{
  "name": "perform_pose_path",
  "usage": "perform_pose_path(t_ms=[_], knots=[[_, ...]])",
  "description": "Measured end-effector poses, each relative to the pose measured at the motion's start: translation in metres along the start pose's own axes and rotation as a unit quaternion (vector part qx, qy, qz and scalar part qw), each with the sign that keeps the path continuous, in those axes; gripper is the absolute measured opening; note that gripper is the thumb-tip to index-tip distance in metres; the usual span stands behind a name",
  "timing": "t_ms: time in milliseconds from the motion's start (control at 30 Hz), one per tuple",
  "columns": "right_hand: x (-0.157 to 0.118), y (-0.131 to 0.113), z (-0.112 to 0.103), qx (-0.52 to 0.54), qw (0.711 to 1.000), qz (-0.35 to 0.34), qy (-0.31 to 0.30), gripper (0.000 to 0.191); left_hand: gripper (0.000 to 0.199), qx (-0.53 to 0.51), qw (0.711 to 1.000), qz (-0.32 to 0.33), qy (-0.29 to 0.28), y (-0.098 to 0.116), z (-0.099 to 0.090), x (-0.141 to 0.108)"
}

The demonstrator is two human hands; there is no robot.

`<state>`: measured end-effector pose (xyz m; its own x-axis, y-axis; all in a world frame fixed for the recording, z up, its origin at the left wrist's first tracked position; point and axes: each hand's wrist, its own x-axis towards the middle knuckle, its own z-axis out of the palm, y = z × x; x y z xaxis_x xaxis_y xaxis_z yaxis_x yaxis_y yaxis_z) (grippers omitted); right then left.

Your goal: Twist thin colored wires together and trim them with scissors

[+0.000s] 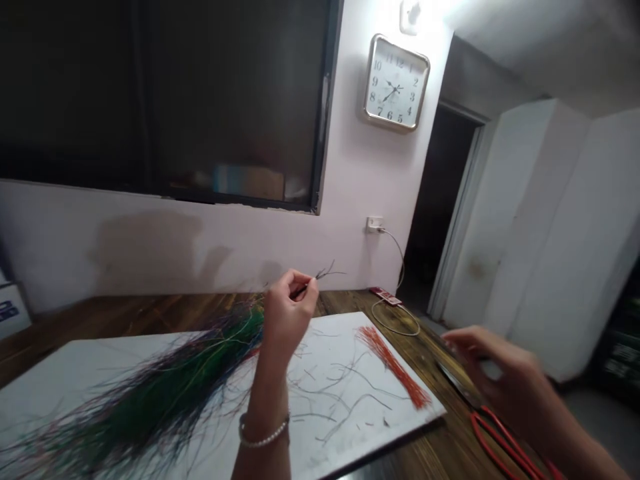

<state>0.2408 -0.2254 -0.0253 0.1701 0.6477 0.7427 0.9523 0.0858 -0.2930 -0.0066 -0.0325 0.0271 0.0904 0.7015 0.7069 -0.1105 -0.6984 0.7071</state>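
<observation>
Dark strands [321, 274], long axis running rightward, are jutting from the nearer left hand [290, 300], which is pinching them above the white board [346, 322]; right hand [495, 353] is hovering well right, blurred, grip unclear.

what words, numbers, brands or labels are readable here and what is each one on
"1, 2, 3, 4, 5, 6, 7, 8, 9, 10, 11, 12": square wall clock; smaller print on its dial is too small to read.
Pale markings on the dark object at the right edge: too blurred to read.
Blue marking on the white object at the left edge: too blurred to read.
</observation>
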Motion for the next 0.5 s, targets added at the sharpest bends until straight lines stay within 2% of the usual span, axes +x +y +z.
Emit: perform_pose_path(t_ms=[67, 133, 167, 200, 267, 400, 500], knots=[[-0.032, 0.049, 0.007, 0.002, 0.989, 0.057, -0.137, 0.021, 0.014, 0.016, 1.0, 0.006, 0.002, -0.003, 0.003, 0.002], [-0.069, 0.101, 0.01, -0.008, 0.968, 0.138, -0.211, 0.023, 0.014, 0.029, 1.0, 0.007, 0.004, -0.007, 0.007, 0.004], [-0.087, 0.123, 0.011, -0.013, 0.957, 0.184, -0.226, 0.023, 0.014, 0.035, 0.999, 0.006, 0.007, -0.008, 0.009, 0.004], [-0.103, 0.14, 0.011, -0.019, 0.948, 0.22, -0.23, 0.022, 0.014, 0.042, 0.999, 0.003, 0.011, -0.009, 0.011, 0.005], [-0.128, 0.162, 0.013, -0.009, 0.941, 0.238, -0.241, 0.023, 0.014, 0.056, 0.998, -0.001, 0.023, -0.012, 0.013, 0.006], [-0.147, 0.175, 0.027, -0.064, 0.952, 0.233, -0.191, 0.016, 0.013, 0.058, 0.997, -0.006, 0.048, -0.015, 0.015, 0.008], [-0.154, 0.184, 0.043, -0.101, 0.95, 0.252, -0.153, 0.013, 0.014, 0.008, 0.998, -0.032, 0.045, -0.015, 0.017, 0.007]])
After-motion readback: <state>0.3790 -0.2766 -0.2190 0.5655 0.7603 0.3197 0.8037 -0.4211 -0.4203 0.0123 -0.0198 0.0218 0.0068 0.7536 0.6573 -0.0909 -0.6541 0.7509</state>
